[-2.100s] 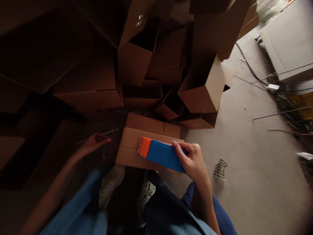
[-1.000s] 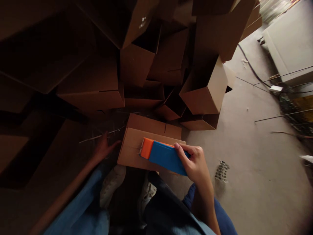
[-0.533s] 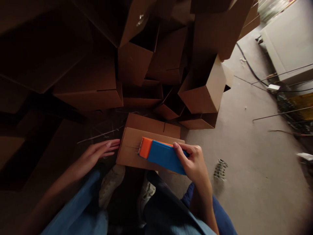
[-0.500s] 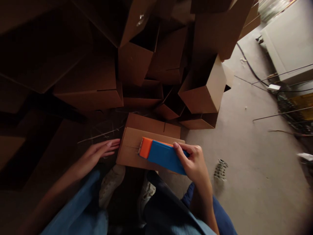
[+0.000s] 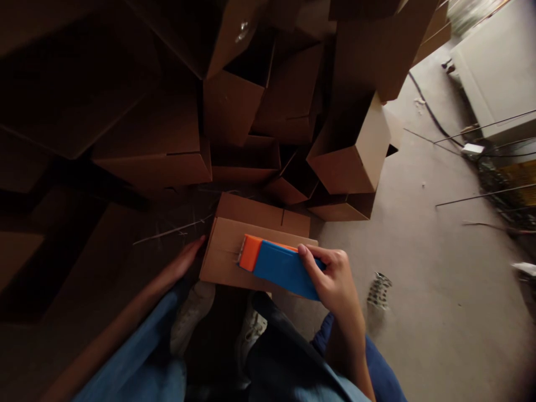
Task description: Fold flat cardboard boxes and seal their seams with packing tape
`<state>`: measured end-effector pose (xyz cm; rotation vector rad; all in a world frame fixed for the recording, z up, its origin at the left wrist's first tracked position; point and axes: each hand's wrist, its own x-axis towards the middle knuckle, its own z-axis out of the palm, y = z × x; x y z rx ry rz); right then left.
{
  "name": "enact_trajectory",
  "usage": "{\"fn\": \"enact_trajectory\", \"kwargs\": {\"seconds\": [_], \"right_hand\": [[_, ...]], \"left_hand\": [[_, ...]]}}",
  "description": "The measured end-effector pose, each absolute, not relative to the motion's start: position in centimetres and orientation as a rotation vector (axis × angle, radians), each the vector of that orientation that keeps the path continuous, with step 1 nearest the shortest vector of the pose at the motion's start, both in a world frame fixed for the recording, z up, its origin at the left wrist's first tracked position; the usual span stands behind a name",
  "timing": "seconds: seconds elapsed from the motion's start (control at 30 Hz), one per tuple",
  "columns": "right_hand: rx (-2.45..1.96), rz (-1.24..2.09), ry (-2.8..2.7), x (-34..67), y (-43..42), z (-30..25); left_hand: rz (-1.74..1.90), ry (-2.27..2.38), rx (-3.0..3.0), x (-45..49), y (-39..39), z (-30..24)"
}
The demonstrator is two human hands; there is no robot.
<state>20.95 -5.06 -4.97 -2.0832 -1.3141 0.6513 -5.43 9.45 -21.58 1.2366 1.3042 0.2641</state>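
Note:
A small closed cardboard box (image 5: 226,268) stands on the floor in front of my shoes. My right hand (image 5: 333,276) grips a blue and orange tape dispenser (image 5: 285,268) by its right end, thumb on top. The dispenser's orange end, with a toothed edge, lies over the middle of the box top near the seam. At the left side of the box is my left hand (image 5: 188,259), seen edge-on, fingers stretched out beside the cardboard. Whether they press on it I cannot tell.
Several open cardboard boxes (image 5: 349,151) are piled beyond the small box. A patterned piece of litter (image 5: 379,290) lies on the concrete floor to the right. Thin rods (image 5: 481,195) and a white cabinet (image 5: 498,67) are farther right.
My left hand has turned edge-on and moved slightly right, closer along the box's left side. My right hand and the tape dispenser have stayed almost where they were.

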Motion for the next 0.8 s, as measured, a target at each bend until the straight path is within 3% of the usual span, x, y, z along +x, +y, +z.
{"fn": "enact_trajectory", "kwargs": {"seconds": [0.2, 0.43, 0.8], "right_hand": [[-2.078, 0.661, -1.307, 20.8, -4.9, -4.7], [-2.067, 0.659, -1.312, 20.7, -5.0, -4.7], [-2.147, 0.621, -1.414, 20.2, -5.3, -4.3]], "left_hand": [[0.341, 1.299, 1.059, -4.3, 10.1, -21.2], [0.806, 1.289, 1.596, -0.5, 11.0, -15.4], [0.446, 1.295, 1.936, 2.4, 10.7, -14.9]]}}
